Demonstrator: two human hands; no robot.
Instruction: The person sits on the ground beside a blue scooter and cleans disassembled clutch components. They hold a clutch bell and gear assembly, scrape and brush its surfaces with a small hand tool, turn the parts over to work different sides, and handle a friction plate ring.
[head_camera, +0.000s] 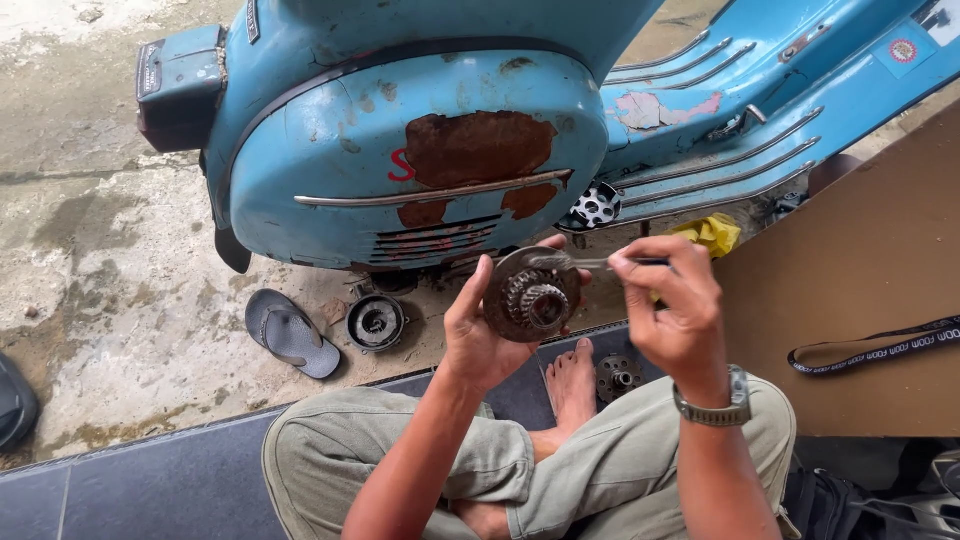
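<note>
My left hand holds up a round, rusty toothed clutch part in front of me. My right hand, with a metal watch on its wrist, pinches a thin dark-handled tool whose tip rests on the top rim of the part. I sit cross-legged in khaki trousers, one bare foot showing below the part.
A worn light-blue scooter with rust patches leans just ahead. On the ground lie a grey sandal, a round metal housing, another gear piece by my foot, a yellow rag and a black lanyard on brown board.
</note>
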